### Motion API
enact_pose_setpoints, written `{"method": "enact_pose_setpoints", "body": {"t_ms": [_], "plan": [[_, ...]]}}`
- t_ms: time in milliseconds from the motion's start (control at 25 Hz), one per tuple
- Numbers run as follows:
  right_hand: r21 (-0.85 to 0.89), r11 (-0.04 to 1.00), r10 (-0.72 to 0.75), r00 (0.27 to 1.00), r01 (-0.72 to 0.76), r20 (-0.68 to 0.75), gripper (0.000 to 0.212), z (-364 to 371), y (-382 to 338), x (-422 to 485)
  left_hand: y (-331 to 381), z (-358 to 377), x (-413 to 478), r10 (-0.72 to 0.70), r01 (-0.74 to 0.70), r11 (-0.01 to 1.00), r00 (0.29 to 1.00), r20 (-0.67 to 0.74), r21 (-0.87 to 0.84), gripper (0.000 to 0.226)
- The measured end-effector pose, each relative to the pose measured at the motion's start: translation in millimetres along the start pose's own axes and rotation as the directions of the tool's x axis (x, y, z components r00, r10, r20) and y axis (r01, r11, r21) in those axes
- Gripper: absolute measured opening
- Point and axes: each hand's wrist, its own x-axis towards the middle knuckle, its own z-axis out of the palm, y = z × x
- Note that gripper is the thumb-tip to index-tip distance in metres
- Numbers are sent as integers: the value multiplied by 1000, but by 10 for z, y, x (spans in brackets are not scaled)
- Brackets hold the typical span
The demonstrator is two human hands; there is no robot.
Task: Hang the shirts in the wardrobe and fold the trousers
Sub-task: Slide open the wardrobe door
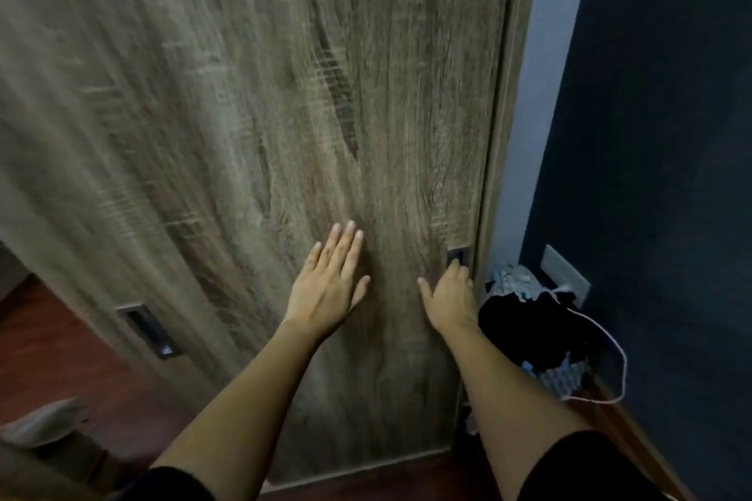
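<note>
Wood-grain wardrobe door point(252, 134) fills the view above a reddish wooden floor point(53, 342). Two hands reach to it: the left hand point(329, 285) lies flat on the panel, fingers spread, while the right hand point(449, 295) hooks its fingertips into one recessed handle point(459, 255) at the door's right edge. A second recessed handle point(148, 329) sits low on the left. Right of the door, against a dark blue wall point(651, 175), a heap of clothes point(529, 321) lies with a white cord point(610, 346) looping past it.
</note>
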Motion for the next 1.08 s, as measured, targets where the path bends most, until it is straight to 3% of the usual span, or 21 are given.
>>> {"method": "enact_pose_setpoints", "body": {"t_ms": [240,360,680,1080], "plan": [[48,998,53,998,-51,-43,73,121,27,248,51,345,288,23,-12,995,994,-105,104,65],[-21,999,33,998,-34,-52,59,113,52,338,78,470,393,19,1,991,989,-146,136,65],[-149,989,-20,995,5,-96,58,198,49,363,-12,727,384,35,13,975,977,-213,222,75],[-124,988,-104,993,96,-62,52,604,-551,-29,-744,541,-143,-30,67,971,986,-164,229,71]]}}
